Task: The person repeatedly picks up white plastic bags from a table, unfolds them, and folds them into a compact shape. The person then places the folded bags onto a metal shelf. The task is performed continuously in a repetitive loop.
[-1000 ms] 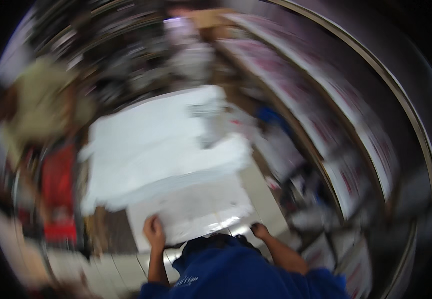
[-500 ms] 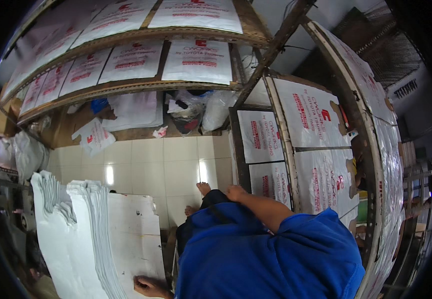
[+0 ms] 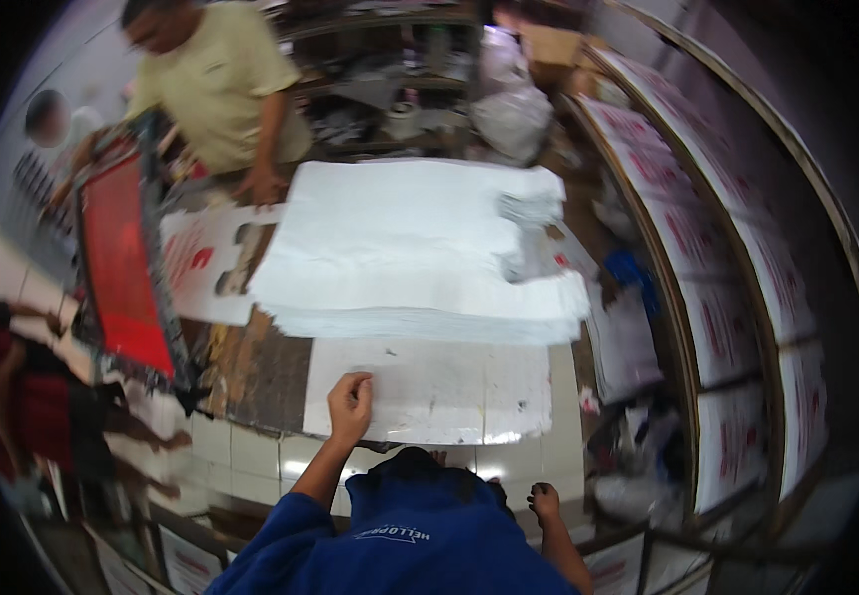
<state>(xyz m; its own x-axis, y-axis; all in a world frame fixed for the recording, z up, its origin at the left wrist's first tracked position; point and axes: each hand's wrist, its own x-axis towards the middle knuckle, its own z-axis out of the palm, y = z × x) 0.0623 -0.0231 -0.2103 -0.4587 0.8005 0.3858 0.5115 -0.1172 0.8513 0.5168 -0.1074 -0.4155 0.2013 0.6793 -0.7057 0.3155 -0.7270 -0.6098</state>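
Observation:
My left hand (image 3: 351, 400) is above the near edge of a white board (image 3: 429, 382), its fingers curled closed with nothing visible in them. Beyond it lies a thick stack of white plastic bags (image 3: 400, 238), with handle cutouts at its right end. Off the table, low at my right side, hangs my right hand (image 3: 545, 502). Its fingers are loosely curled, and I see nothing in them. Neither hand touches the stack.
Across the table at far left, a person in a pale yellow shirt (image 3: 216, 89) is beside a red printing screen (image 3: 127, 258) and a printed white bag (image 3: 196, 263). Another person in dark red (image 3: 33, 407) is left. Racks of printed bags (image 3: 717, 327) line the right.
My view has swung left, from the shelves to the table with the bag stack. My left hand now shows ahead of me over the board; the right still hangs at my side.

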